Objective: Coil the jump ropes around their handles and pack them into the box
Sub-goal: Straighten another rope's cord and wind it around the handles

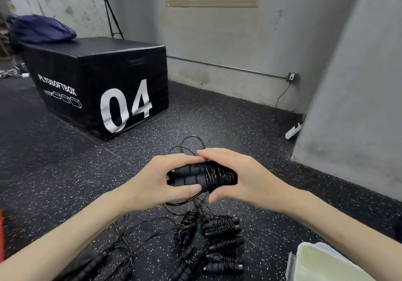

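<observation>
L hand (152, 178) & R hand (243, 176) are both gripping a pair of black jump rope handles (191, 177) w/ cable wound round them, held above the speckled floor (65, 172). Loose cable loop (191, 144) is sticking out behind the fingers; more coiled jump ropes (221, 237) are lying on the floor below, near its front edge, beside a pale box (326, 265) at the lower right.

The black plyo box (97, 80) reads "PLYOSOFTBOX" and a large white "04".
</observation>
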